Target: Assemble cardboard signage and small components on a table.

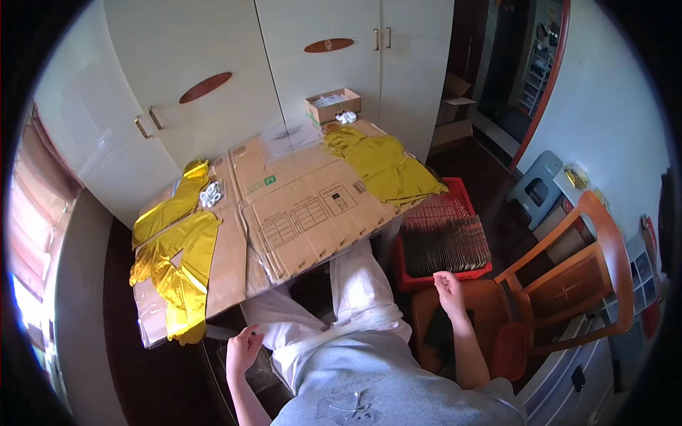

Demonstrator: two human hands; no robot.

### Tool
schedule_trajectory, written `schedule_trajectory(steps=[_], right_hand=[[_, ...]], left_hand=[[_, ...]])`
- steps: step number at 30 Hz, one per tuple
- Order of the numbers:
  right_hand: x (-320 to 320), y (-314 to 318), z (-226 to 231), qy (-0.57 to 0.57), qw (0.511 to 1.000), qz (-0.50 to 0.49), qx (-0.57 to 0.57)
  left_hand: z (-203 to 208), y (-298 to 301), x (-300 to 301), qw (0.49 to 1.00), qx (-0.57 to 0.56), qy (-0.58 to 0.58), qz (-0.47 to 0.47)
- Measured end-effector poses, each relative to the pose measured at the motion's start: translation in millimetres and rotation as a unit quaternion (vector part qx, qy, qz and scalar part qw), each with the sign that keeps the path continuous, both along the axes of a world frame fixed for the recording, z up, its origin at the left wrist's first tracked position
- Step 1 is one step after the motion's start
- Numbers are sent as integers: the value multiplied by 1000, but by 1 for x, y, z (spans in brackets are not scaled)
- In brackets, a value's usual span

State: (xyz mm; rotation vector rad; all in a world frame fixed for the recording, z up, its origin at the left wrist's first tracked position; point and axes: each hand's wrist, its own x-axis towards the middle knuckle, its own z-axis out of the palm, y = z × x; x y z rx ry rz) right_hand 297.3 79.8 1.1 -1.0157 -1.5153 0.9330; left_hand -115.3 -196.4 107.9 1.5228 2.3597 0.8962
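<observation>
Low over my lap at the lower left, my left hand (244,349) has its fingers curled in, with nothing visible in it. My right hand (449,292) is raised beside the wooden chair, just in front of the red crate; its fingers are bent together and no object shows in them. Both hands are apart from the cardboard-covered table (305,213). Flat, shiny gold foil pieces (177,266) lie along the table's left side, the nearest one hanging over the front edge. Another gold foil piece (387,167) drapes the right side. White bundled cord (210,194) rests by the left foil.
A red plastic crate (469,195) packed with thin dark sheets stands right of the table. The wooden chair (597,273) is close to my right arm. An open cardboard box (334,105) sits at the table's far edge. White cupboards (199,42) stand behind; a blue-grey stool (536,188) is farther right.
</observation>
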Motion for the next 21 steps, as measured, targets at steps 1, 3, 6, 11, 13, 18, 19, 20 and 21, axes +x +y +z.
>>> schedule_trajectory(steps=[1, 3, 6, 11, 13, 18, 19, 20, 21], right_hand=[[-2, 3, 4, -6, 1000, 4, 6], [-9, 10, 21, -20, 1000, 13, 19], [-29, 31, 63, -96, 990, 37, 100], [-58, 106, 129, -193, 948, 46, 248], [-71, 148, 143, -202, 947, 42, 244], [-97, 254, 154, -364, 911, 33, 189], [-99, 271, 153, -411, 891, 22, 192], [-110, 278, 153, -450, 876, 27, 171], [-118, 280, 159, -491, 857, 26, 151]], left_hand=[[6, 6, 1, 1000, 21, -1, -16], [30, 23, 13, 998, 38, 6, -48], [43, 51, 20, 991, 90, 22, -98], [66, 91, 25, 984, 75, 24, -160], [80, 113, 26, 981, 64, 38, -177], [93, 203, 13, 959, 65, 88, -262], [91, 230, 10, 951, 78, 111, -278], [86, 255, 5, 945, 82, 133, -287], [83, 280, 5, 945, 74, 136, -287]])
